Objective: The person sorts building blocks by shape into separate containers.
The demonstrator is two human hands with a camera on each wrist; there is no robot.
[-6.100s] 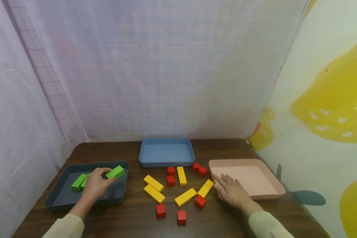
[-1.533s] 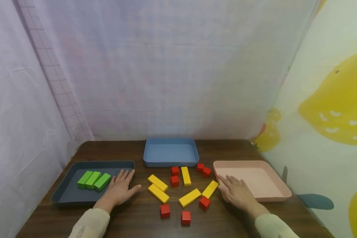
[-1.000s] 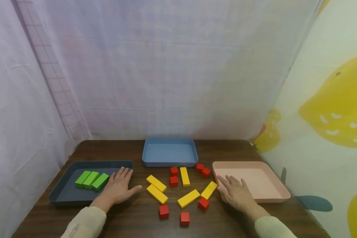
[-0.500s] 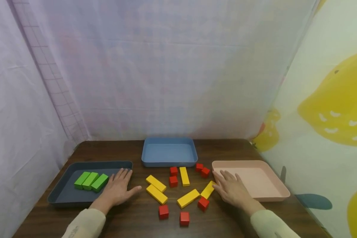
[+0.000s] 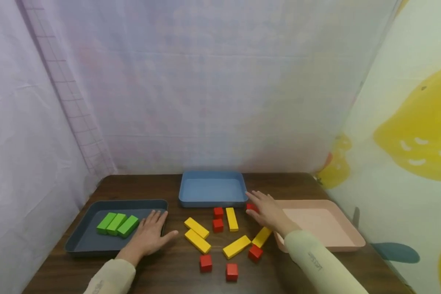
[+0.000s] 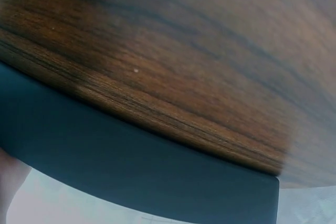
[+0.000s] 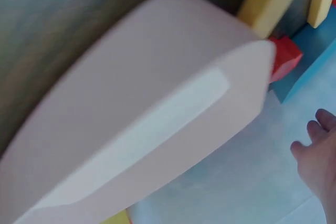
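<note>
R hand fingers extended, empty, over red cubes; blue tray just beyond, pink tray beside. L hand flat, empty, on dark tray edge.

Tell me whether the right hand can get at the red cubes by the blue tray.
Probably yes. The right hand is open and already over the red cubes beside the blue tray; nothing lies between, and the pink tray sits off to its right.

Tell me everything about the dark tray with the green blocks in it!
The dark grey tray looks like plastic, shallow, with rounded corners and a low raised rim. It sits flat on the brown wooden table, at its left side. Three green blocks lie side by side inside, toward the back. The left hand rests flat, fingers straight, over its near right corner.
</note>
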